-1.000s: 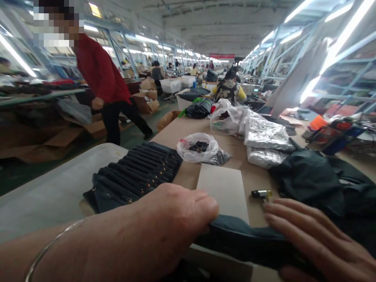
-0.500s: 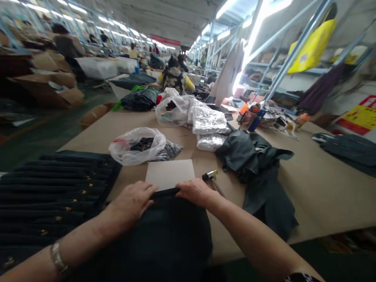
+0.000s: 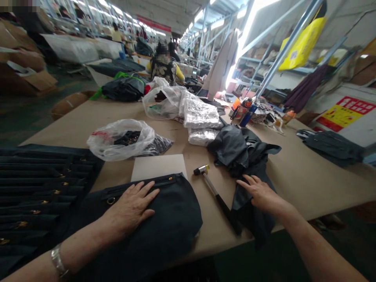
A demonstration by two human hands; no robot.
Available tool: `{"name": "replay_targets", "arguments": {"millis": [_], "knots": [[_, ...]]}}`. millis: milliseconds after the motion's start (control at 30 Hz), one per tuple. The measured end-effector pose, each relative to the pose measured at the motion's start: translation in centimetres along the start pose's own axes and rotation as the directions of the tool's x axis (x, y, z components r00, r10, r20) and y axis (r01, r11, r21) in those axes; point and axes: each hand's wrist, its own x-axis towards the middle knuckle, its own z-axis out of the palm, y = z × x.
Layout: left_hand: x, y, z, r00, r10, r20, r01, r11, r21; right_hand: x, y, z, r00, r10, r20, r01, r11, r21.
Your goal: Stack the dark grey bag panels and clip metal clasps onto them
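Observation:
My left hand (image 3: 132, 203) lies flat with fingers spread on a dark fabric bag panel (image 3: 173, 211), which has a zipper and a metal ring along its upper edge. Under the panel's far edge a white board (image 3: 158, 164) shows. My right hand (image 3: 260, 192), fingers apart, reaches over a crumpled heap of dark fabric (image 3: 243, 150); whether it touches the cloth I cannot tell. Between the two hands rests a hammer (image 3: 217, 196) with a black grip. To the left, similar dark pieces with gold-coloured fittings (image 3: 38, 196) lie overlapped in a row.
A clear plastic bag (image 3: 120, 139) of small dark parts lies beyond the board. Plastic-wrapped packs (image 3: 202, 117) sit mid-table, with a bottle (image 3: 245, 107) behind. Another dark piece (image 3: 331, 149) is at the right. A person (image 3: 164, 64) sits past the table's far end.
Both hands have left the panel's far edge. My left hand now rests flat on it, and my right hand has moved right to the crumpled fabric. The panel's zipper now shows.

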Motion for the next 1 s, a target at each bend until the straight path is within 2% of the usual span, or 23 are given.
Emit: {"name": "replay_targets", "arguments": {"millis": [67, 133, 233, 300, 367, 500, 600, 667, 733, 800, 900, 967, 1000], "knots": [[0.2, 0.2, -0.3, 1.000, -0.012, 0.002, 0.012, 1.000, 0.003, -1.0, 2.1, 1.8, 0.999, 0.040, -0.004, -0.040, 0.998, -0.043], [0.2, 0.4, -0.5, 1.000, -0.016, 0.007, 0.016, 1.000, -0.004, -0.7, 2.9, 2.8, 0.997, 0.040, -0.072, -0.041, 0.999, -0.016], [0.1, 0.3, -0.9, 1.000, -0.002, 0.015, 0.002, 1.000, -0.024, 1.0, 2.6, 1.8, 0.976, 0.045, -0.211, -0.032, 0.997, 0.065], [0.0, 0.3, -1.3, 1.000, 0.008, -0.022, -0.009, 0.998, -0.060, 2.1, 2.0, -0.2, 0.955, 0.018, -0.296, 0.012, 0.995, 0.100], [0.0, 0.9, -2.0, 0.995, 0.024, -0.093, -0.035, 0.992, -0.119, 2.7, 1.4, -2.9, 0.944, 0.012, -0.331, 0.025, 0.994, 0.108], [0.2, 4.3, -4.5, 0.977, 0.139, -0.161, -0.188, 0.918, -0.348, 2.8, 0.1, -8.8, 0.937, 0.118, -0.329, -0.046, 0.975, 0.216], [0.8, 7.8, -6.2, 0.966, 0.200, -0.164, -0.258, 0.743, -0.618, 3.2, -1.1, -12.3, 0.892, 0.123, -0.434, 0.049, 0.930, 0.365], [1.5, 9.7, -6.8, 0.975, 0.169, -0.142, -0.216, 0.592, -0.777, 4.2, -1.9, -14.0, 0.833, 0.125, -0.539, 0.118, 0.912, 0.394], [2.6, 10.9, -6.7, 0.989, 0.084, -0.126, -0.150, 0.471, -0.869, 5.9, -2.7, -14.9, 0.778, 0.143, -0.612, 0.192, 0.873, 0.448], [3.8, 11.4, -6.3, 0.991, -0.017, -0.135, -0.115, 0.424, -0.898, 8.0, -3.6, -15.2, 0.779, 0.174, -0.602, 0.284, 0.758, 0.587], [5.2, 11.3, -5.5, 0.983, -0.141, -0.120, -0.047, 0.441, -0.896, 10.7, -5.7, -15.0, 0.834, 0.262, -0.486, 0.363, 0.402, 0.840], [5.7, 11.5, -4.9, 0.982, -0.174, -0.080, 0.003, 0.433, -0.902, 11.9, -7.3, -15.0, 0.832, 0.361, -0.422, 0.382, 0.178, 0.907], [5.8, 11.7, -4.7, 0.983, -0.174, -0.062, 0.016, 0.417, -0.909, 12.2, -8.0, -15.1, 0.824, 0.399, -0.403, 0.395, 0.104, 0.913]]}}
